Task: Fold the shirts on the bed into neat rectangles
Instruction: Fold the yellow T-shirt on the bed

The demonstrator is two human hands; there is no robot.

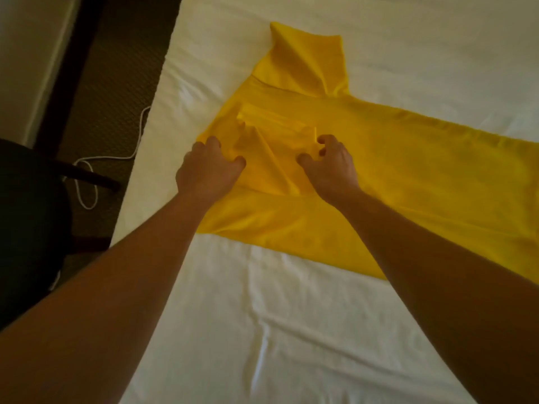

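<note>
A yellow shirt [379,176] lies spread across the white bed [291,316], collar end toward the bed's left edge. The left hand [208,167] and right hand [329,164] both grip bunched fabric near the collar with curled fingers. A white cable [87,182] lies on the floor.

Your view is dim and warm-tinted, soft overall; forearms fall into shadow, edges bow from wide-angle distortion, no glare.

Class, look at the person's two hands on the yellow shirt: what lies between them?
In the head view, a raised fold of the yellow shirt lies between the left hand and right hand; nothing else.
</note>
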